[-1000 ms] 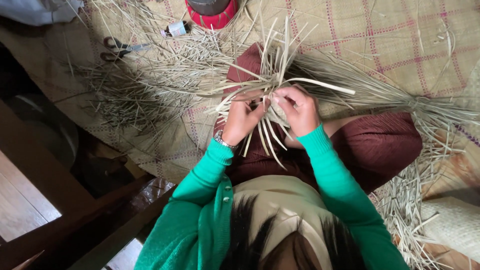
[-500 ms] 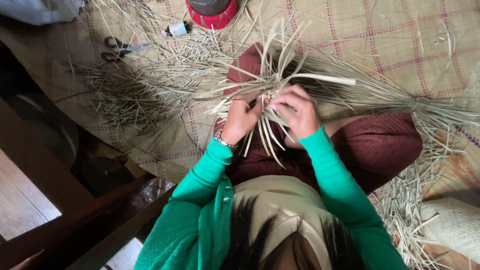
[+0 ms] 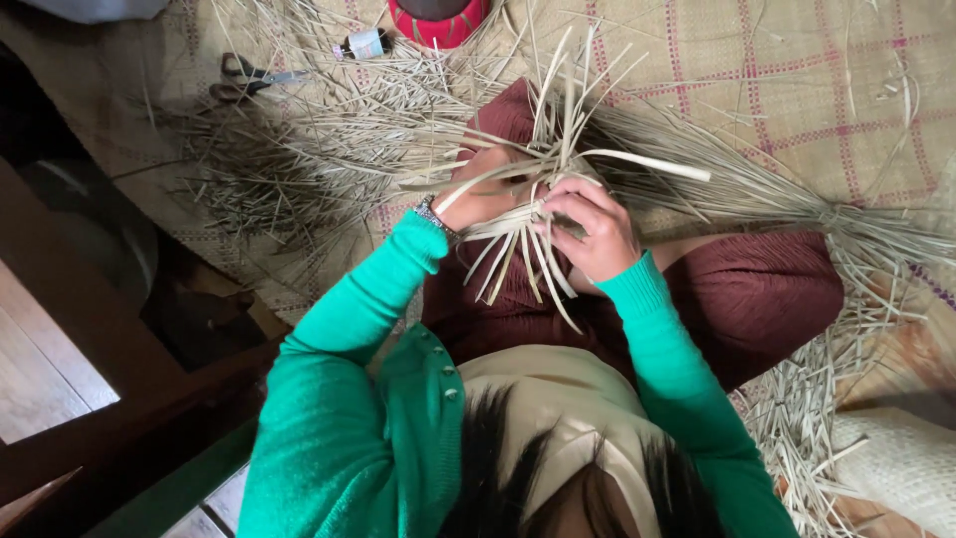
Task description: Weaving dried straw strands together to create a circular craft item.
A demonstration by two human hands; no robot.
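**Straw strips mid-weave, both hands closed on the work**

Straw weave (image 3: pixel 528 214) sits over your lap, loose ends fanning out from the grip. Your left hand (image 3: pixel 478 194) pinches its near-side strips; your right hand (image 3: pixel 593 229) clamps the crossing. You look mid-plait; next, likely fold the long strip (image 3: pixel 647 164) beyond your right grip across, keeping tension.

There are two hands, the left hand (image 3: pixel 476 197) and the right hand (image 3: pixel 595 231), one pair of scissors (image 3: pixel 251 76) at ten o'clock, one red bowl (image 3: pixel 439 20) at twelve o'clock, and one small bottle (image 3: pixel 364 44) beside it.
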